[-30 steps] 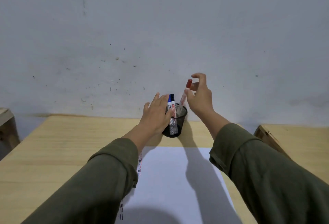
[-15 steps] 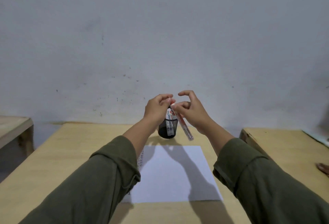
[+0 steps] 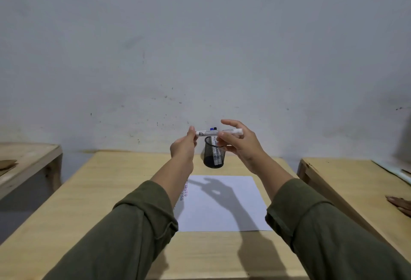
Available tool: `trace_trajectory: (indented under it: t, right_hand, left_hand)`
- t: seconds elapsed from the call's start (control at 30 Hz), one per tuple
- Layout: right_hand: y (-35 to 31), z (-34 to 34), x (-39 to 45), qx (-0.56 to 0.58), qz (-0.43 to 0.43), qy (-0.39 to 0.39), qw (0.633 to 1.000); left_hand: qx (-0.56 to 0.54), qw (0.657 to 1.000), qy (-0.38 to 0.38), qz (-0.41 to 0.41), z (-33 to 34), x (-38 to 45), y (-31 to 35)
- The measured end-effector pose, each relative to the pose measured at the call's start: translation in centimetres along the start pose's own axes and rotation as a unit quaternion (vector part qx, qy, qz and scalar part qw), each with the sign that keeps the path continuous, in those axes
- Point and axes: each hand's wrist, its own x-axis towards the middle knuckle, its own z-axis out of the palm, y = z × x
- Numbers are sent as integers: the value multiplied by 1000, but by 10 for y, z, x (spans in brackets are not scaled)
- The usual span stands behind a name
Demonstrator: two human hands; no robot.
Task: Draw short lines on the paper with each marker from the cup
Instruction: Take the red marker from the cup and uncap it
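A white marker (image 3: 209,133) lies level in the air above the black mesh cup (image 3: 214,154). My left hand (image 3: 184,147) grips its left end, and my right hand (image 3: 239,144) pinches its right half. The cap end is hidden in my left fingers. Two more markers, with blue and black caps (image 3: 213,128), stand in the cup. The white paper (image 3: 224,206) lies on the wooden table (image 3: 100,190) in front of the cup, with short red and dark lines (image 3: 185,190) along its left edge.
A grey wall rises just behind the table. A second wooden table (image 3: 26,159) stands to the left and a third (image 3: 355,181) to the right. Another person's fingers (image 3: 399,203) rest on the right table's edge.
My right hand lifted a marker out of the cup and turned it level. My left hand left the cup and took hold of the marker's left end. The camera pulled back.
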Motion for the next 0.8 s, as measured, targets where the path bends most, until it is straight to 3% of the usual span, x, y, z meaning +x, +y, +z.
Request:
trace_trajectory:
  t: [0.23,0.47,0.7,0.8]
  right_hand:
    - [4,23,3,75,22,-9,997]
    - [8,27,5,177,49,0,983]
    - [15,28,8,153,31,1,988]
    - [19,25,7,118,21,-17,993]
  left_hand:
    - [-16,993,-118,5,4,-16,6]
    - [-108,976,-189,23,1,-6,-2]
    - [-73,990,-118,31,4,-7,-1]
    - [-61,996,-56,22,-5,4,-1]
